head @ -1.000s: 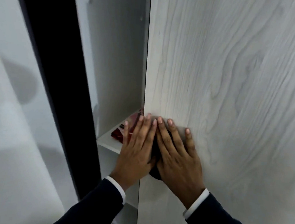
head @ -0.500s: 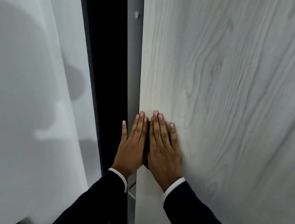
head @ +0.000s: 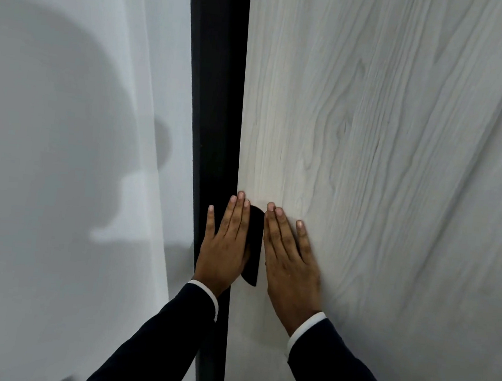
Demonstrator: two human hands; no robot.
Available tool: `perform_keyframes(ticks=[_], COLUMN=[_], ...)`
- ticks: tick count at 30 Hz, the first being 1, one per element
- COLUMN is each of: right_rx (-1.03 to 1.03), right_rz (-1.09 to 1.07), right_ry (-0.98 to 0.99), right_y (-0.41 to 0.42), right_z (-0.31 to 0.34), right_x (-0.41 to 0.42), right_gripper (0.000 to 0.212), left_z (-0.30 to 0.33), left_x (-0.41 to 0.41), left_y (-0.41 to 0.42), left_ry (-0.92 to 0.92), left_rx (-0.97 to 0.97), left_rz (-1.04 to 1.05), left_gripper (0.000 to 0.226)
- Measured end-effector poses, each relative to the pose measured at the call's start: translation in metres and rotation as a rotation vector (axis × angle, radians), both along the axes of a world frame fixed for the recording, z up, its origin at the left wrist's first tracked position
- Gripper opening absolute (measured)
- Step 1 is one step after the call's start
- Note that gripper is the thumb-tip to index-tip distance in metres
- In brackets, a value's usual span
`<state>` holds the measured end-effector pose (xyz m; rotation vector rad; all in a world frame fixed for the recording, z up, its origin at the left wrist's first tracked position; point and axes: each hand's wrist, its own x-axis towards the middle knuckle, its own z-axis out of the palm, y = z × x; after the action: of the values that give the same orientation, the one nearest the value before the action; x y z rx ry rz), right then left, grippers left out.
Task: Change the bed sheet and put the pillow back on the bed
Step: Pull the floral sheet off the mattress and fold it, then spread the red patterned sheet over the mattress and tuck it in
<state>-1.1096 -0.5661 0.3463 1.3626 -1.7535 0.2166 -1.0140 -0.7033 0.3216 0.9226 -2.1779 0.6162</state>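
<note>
Wooden door (head: 382, 171) under flat fingers (head: 280, 223)

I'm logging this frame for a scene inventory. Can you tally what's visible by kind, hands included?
Bare hands: 2, left and right, both flat on the door
Pale wood-grain wardrobe door: 1
Black half-round door handle: 1
Black vertical frame post: 1
White wall: 1
Total: 6
</note>
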Motion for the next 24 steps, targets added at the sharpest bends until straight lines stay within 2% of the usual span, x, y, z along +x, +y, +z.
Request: perform_keyframes(ticks=[10,13,18,24], right_rx=[0.052,0.081,0.17,0.3], right_rz=[0.003,0.051,0.229,0.479], right_ry=[0.001,-0.009,-0.126,-0.207], right_y=[-0.001,0.004,0.012,0.026], right_z=[-0.003,-0.004,-0.004,-0.025], right_x=[-0.001,-0.004,-0.007,0.022], right_gripper=[0.065,0.067,0.082,0.094], left_z=[-0.006,-0.004,-0.019,-0.044], left_x=[0.002,0.011,0.049,0.117], left_y=[0.001,0.016,0.068,0.146], left_ry=[0.011,-0.061,-0.16,-0.161], left_rx=[0.017,0.029,0.094,0.212], left_rz=[0.001,0.034,0.179,0.46], left_gripper=[0.07,0.072,0.074,0.075])
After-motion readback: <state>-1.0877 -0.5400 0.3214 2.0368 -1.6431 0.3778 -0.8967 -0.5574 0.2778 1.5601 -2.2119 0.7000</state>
